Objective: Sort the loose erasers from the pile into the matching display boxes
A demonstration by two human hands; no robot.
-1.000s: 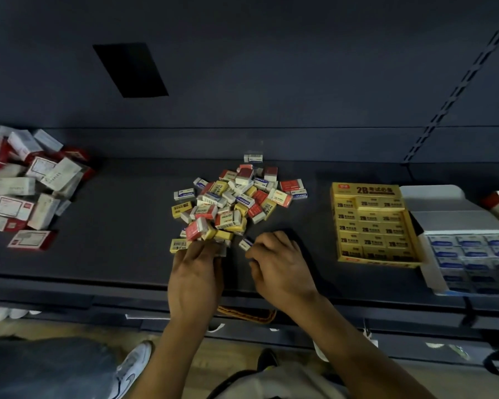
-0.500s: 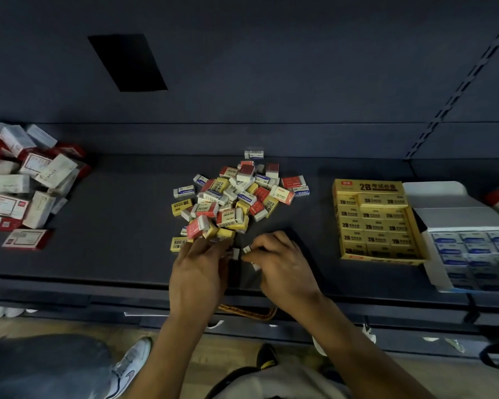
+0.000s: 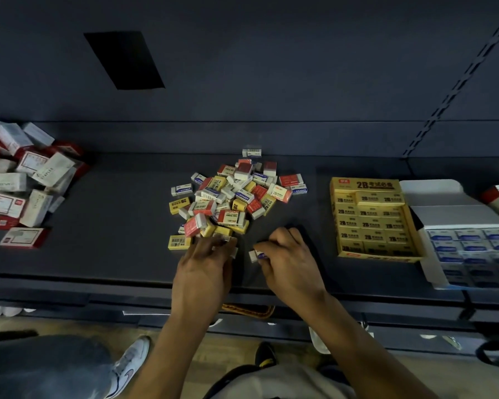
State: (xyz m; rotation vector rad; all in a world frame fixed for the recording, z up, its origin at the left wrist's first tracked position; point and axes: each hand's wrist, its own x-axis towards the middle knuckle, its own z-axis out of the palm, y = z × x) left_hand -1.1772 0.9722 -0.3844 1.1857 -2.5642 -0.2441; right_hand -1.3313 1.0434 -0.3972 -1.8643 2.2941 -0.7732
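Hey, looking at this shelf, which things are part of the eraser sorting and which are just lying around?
Part of the job:
eraser pile
yellow 2B box
blue box
blue eraser, pinched in the right hand
left hand, at the pile's near edge

Lying about:
staple boxes, far left
red-capped item, far right
shoe, on the floor

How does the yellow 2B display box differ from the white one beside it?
Contents: the yellow 2B display box holds yellow erasers; the white display box holds blue-and-white ones.
Flap: the yellow box's is printed 2B; the white box's is blank.
Place: the yellow box sits nearer the eraser pile; the white box lies further right.
Both stand open on the dark shelf, packed in neat rows.
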